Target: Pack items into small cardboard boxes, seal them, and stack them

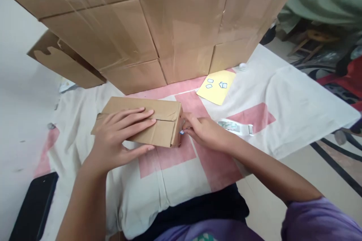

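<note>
A small brown cardboard box (166, 107) lies on the cloth in front of me, its long top seam running left to right. My left hand (118, 133) lies across the top of the box with its fingers stretched out and the thumb along the near edge. At the right end of the box, my right hand (198, 129) has its fingers pinched together against the end face. A tiny blue-and-white bit (181, 132) shows beneath those fingertips; what they pinch is mostly hidden. To the right of that hand lies a white plastic item (236, 127) with a greenish middle, partly behind the forearm.
Large taped cardboard boxes (186, 26) stand like a wall at the back. A yellow card (217, 87) with small drawings lies before them. An opened carton (68, 60) leans at the left. A black phone (35, 205) is at lower left. Pink-and-white cloth (181, 180) covers the table.
</note>
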`<state>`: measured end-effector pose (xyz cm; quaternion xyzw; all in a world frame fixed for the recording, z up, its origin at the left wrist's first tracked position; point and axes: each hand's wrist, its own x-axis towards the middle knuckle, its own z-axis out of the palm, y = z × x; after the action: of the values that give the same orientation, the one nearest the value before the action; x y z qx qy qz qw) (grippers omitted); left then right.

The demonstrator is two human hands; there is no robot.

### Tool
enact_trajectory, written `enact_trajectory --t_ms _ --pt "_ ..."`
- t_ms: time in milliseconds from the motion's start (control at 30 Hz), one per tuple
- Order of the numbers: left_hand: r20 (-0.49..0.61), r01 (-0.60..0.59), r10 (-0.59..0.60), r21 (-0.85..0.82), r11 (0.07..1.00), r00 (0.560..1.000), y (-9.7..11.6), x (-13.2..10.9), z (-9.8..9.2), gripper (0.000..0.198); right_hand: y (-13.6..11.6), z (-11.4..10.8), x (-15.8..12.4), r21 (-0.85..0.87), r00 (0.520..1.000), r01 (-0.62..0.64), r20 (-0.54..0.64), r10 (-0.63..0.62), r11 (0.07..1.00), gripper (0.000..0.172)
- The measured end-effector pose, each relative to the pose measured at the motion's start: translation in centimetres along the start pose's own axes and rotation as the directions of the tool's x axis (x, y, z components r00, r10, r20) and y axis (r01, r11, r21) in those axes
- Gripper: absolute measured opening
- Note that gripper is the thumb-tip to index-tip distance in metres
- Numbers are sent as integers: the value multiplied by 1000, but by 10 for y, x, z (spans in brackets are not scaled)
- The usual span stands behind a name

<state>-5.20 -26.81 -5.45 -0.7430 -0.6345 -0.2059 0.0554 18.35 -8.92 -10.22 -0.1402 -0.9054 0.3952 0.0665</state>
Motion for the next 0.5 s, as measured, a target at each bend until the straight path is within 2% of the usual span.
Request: enact_trajectory --t_ms 133,233,367,433,500 --pt "18 -3 3 2 1000 1000 0 0 -1 61 11 9 4 53 998 37 -46 -35 998 42" --pt "16 18 -19 11 1000 1000 1 0 -1 62 15 17 7 38 997 14 -72 -11 999 41" --pt "24 26 -27 43 999 999 2 -1 -1 66 20 29 11 21 962 -114 -246 116 993 62" --pt "27 15 -16 46 999 999 2 -2 -2 66 24 31 15 82 959 -53 -274 74 995 72" --pt "26 6 -7 44 999 1000 1 -2 -2 66 29 31 19 197 971 47 -240 1 979 72"
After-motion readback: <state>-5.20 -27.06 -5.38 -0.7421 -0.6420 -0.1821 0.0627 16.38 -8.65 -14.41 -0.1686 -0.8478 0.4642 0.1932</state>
